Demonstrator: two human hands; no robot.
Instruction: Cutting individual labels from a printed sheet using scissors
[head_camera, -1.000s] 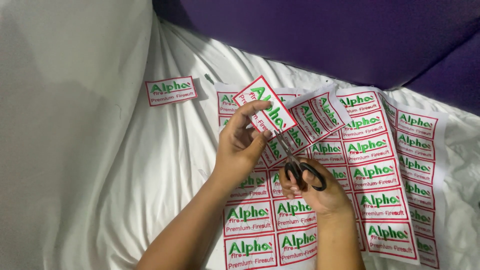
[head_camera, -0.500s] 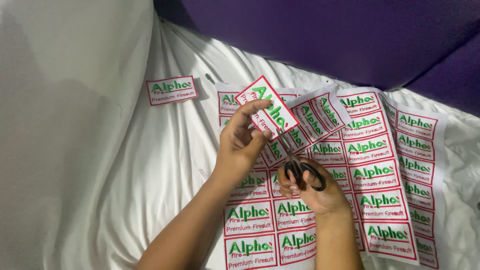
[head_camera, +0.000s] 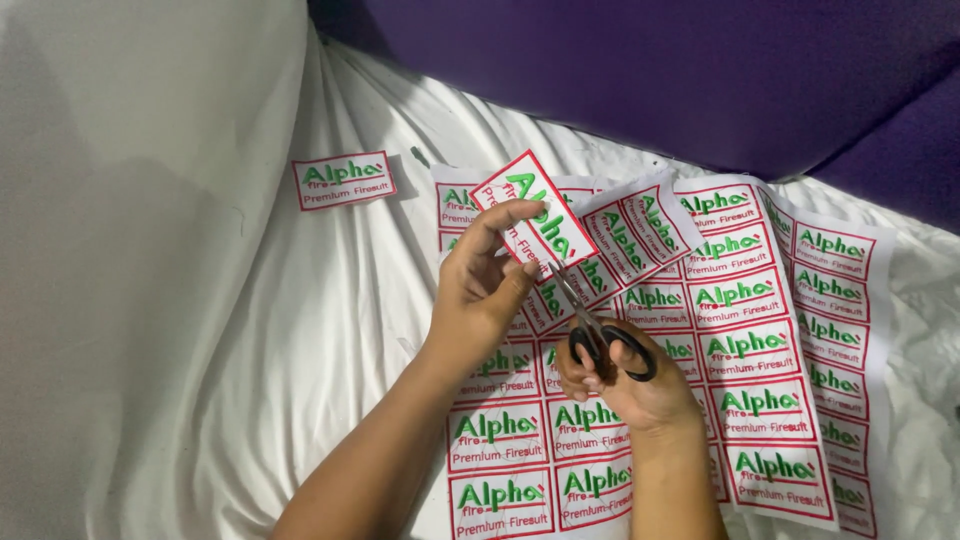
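Barely anything has shifted since the earlier frame: scissors and label sit as they did.

Nearest, the right hand (head_camera: 628, 385) grips black-handled scissors (head_camera: 598, 335), fingers closed through the loops, blades slightly apart. Beyond, the left hand (head_camera: 483, 295) pinches a half-cut label (head_camera: 533, 222) lifted off the printed sheet (head_camera: 740, 330). Farther off lies a loose label (head_camera: 343, 180) on white cloth (head_camera: 200, 300). Blades close to the thumb could nick it or wander into the red border.

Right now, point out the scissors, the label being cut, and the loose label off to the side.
scissors (head_camera: 612, 350), head view, on the black handle loops in the right hand.
label being cut (head_camera: 533, 222), head view, on its white middle above the left thumb.
loose label (head_camera: 343, 180), head view, on its centre, lying on the white cloth.
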